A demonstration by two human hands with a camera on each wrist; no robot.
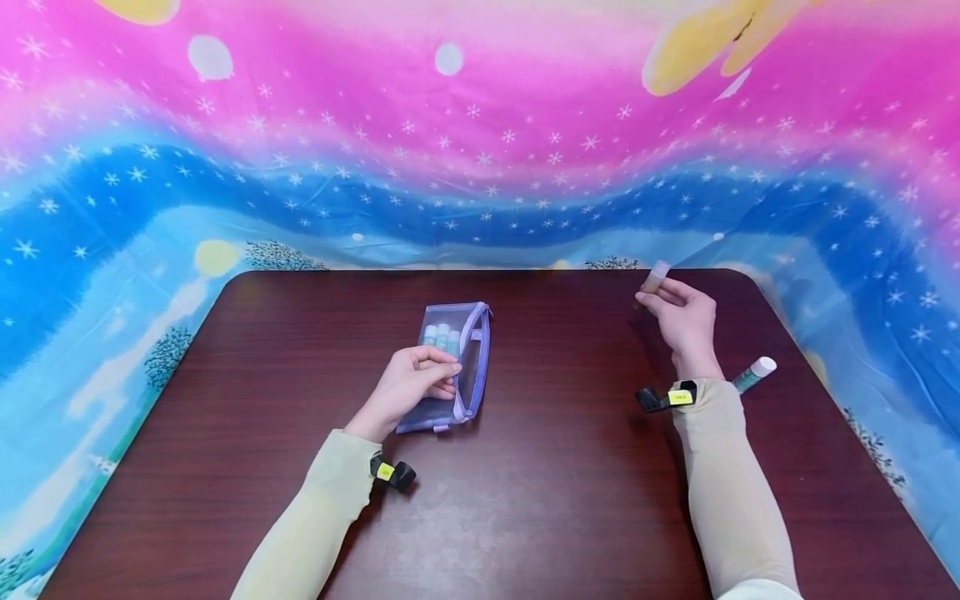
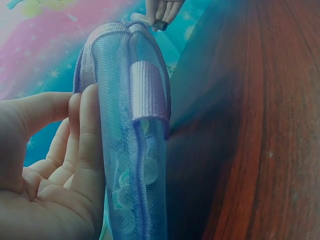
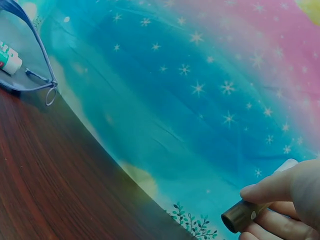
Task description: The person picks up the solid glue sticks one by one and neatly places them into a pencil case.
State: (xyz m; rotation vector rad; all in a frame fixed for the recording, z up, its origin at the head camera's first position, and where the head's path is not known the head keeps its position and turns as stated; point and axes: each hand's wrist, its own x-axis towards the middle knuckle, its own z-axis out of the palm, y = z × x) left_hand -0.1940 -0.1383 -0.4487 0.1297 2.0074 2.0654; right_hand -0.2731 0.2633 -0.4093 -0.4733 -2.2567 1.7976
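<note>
My left hand [image 1: 420, 379] pinches the opening edge of a purple mesh zip pouch [image 1: 431, 412] on the table. The pouch gapes toward the right, and several white-capped tubes with green labels [image 1: 442, 336] show through its mesh. In the left wrist view, thumb and fingers grip the zip edge beside a lilac fabric tab [image 2: 148, 91]. Up at the far right, my right hand [image 1: 686, 321] holds a small tube [image 1: 655, 277] between thumb and fingers. One end of this tube is dark brown [image 3: 240, 216], the other pale; the fingers hide its middle.
Beside my right wrist, another white-capped tube with a green label [image 1: 754, 374] is partly covered by the sleeve. The dark reddish wooden table [image 1: 540, 500] ends at a pink and blue patterned cloth [image 1: 480, 167] behind it.
</note>
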